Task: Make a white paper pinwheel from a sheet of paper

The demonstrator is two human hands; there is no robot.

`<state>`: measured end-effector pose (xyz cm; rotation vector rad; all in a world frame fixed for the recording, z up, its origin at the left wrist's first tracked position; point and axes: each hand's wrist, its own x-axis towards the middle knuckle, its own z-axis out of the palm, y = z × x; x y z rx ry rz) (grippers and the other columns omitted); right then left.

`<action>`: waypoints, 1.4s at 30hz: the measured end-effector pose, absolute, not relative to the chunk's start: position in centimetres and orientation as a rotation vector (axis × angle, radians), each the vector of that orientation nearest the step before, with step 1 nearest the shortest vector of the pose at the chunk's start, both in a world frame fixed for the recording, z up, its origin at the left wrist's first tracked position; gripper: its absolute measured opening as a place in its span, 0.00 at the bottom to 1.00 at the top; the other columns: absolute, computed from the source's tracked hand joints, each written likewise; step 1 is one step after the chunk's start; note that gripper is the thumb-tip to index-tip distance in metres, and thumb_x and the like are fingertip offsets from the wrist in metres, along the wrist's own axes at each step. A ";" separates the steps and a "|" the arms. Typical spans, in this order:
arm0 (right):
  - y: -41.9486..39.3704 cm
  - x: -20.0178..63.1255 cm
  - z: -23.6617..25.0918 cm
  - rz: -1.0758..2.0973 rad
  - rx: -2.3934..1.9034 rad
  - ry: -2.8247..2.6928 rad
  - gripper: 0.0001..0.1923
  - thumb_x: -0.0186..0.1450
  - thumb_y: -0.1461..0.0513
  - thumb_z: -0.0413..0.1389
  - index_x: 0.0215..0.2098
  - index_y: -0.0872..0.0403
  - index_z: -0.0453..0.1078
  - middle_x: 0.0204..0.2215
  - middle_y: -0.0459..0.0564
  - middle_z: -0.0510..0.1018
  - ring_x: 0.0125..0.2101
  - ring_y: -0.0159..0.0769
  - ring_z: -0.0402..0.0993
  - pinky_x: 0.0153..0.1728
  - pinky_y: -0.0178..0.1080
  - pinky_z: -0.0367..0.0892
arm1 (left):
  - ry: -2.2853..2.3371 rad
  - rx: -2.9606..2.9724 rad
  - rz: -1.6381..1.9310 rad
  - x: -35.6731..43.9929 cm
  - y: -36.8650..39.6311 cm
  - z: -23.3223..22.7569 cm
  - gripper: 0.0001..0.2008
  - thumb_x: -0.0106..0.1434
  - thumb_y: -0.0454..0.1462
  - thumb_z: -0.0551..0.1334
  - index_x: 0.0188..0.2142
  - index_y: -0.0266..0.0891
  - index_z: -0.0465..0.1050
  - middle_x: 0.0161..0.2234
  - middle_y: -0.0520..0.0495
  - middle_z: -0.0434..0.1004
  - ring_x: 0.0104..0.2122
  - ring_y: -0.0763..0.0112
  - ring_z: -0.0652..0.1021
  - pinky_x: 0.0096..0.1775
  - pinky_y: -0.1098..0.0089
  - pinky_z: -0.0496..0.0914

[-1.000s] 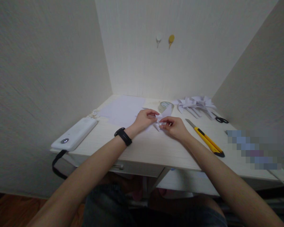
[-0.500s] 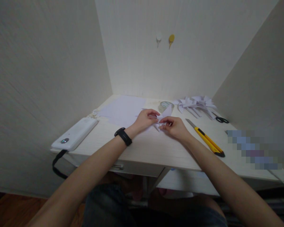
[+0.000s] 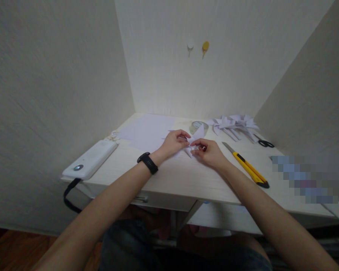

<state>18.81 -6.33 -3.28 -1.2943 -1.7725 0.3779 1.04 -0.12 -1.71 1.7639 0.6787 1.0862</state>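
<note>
Matt white paper piece (image 3: pixel 197 136) on a pale, wood-grain desk (image 3: pixel 183 177).

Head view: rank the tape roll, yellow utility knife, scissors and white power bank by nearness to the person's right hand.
From the right hand:
1. Tape roll, just behind the hand, and yellow utility knife, just to its right; too close to call.
2. Scissors, farther right, toward the back.
3. White power bank, far left edge.
</note>
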 end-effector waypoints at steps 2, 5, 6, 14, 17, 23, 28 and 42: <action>-6.4 18.8 -3.3 0.380 -1.288 -1.773 0.12 0.55 0.60 0.62 0.37 0.54 0.79 0.22 0.44 0.74 0.23 0.32 0.63 0.28 0.37 0.60 | 0.681 1.762 1.083 1.1 -0.1 -1.8 0.11 0.49 0.26 0.66 0.35 0.34 0.74 0.26 0.51 0.77 0.26 0.74 0.76 0.33 0.71 0.70; -6.3 18.9 -3.4 0.385 -1.289 -1.775 0.12 0.55 0.60 0.62 0.37 0.54 0.79 0.22 0.44 0.74 0.23 0.32 0.63 0.28 0.36 0.59 | 0.703 1.774 1.083 1.1 -0.1 -1.8 0.11 0.49 0.25 0.66 0.35 0.34 0.74 0.25 0.51 0.76 0.25 0.75 0.75 0.33 0.72 0.69; -6.3 18.9 -3.4 0.390 -1.290 -1.776 0.12 0.55 0.60 0.62 0.37 0.54 0.79 0.22 0.44 0.73 0.23 0.31 0.62 0.28 0.36 0.59 | 0.709 1.782 1.082 1.0 -0.2 -1.8 0.11 0.50 0.25 0.65 0.35 0.34 0.74 0.25 0.52 0.76 0.25 0.75 0.75 0.32 0.72 0.68; -6.2 19.0 -3.5 0.421 -1.273 -1.778 0.12 0.55 0.59 0.62 0.37 0.54 0.78 0.23 0.44 0.74 0.23 0.32 0.62 0.27 0.36 0.57 | 0.677 1.787 1.068 1.0 -0.4 -1.5 0.12 0.49 0.24 0.64 0.34 0.34 0.73 0.24 0.53 0.75 0.24 0.77 0.74 0.32 0.73 0.68; -6.2 19.1 -3.4 0.445 -1.269 -1.762 0.12 0.55 0.59 0.62 0.37 0.54 0.78 0.20 0.43 0.71 0.22 0.32 0.61 0.26 0.36 0.57 | 0.638 1.771 1.057 1.0 -0.4 -1.6 0.12 0.49 0.24 0.64 0.34 0.34 0.72 0.25 0.53 0.75 0.25 0.77 0.74 0.32 0.73 0.68; -6.2 19.1 -3.2 0.467 -1.211 -1.709 0.14 0.54 0.59 0.63 0.38 0.54 0.75 0.25 0.44 0.74 0.23 0.30 0.62 0.27 0.36 0.59 | 0.642 1.782 1.087 0.9 -0.5 -1.4 0.12 0.50 0.24 0.65 0.35 0.35 0.72 0.27 0.52 0.76 0.27 0.76 0.76 0.34 0.72 0.70; -6.1 19.0 -3.0 0.494 -1.167 -1.619 0.16 0.50 0.58 0.67 0.36 0.54 0.74 0.34 0.49 0.79 0.24 0.30 0.65 0.28 0.36 0.61 | 0.656 1.811 1.107 0.8 -0.5 -1.2 0.12 0.50 0.25 0.66 0.34 0.35 0.72 0.26 0.53 0.75 0.26 0.76 0.75 0.34 0.72 0.69; -5.8 19.2 -3.2 0.683 -1.123 -1.457 0.23 0.44 0.55 0.71 0.35 0.54 0.75 0.27 0.46 0.77 0.22 0.29 0.64 0.24 0.35 0.61 | 0.579 1.755 1.125 1.2 0.0 -2.3 0.19 0.49 0.25 0.66 0.42 0.35 0.70 0.27 0.53 0.75 0.26 0.76 0.76 0.31 0.74 0.67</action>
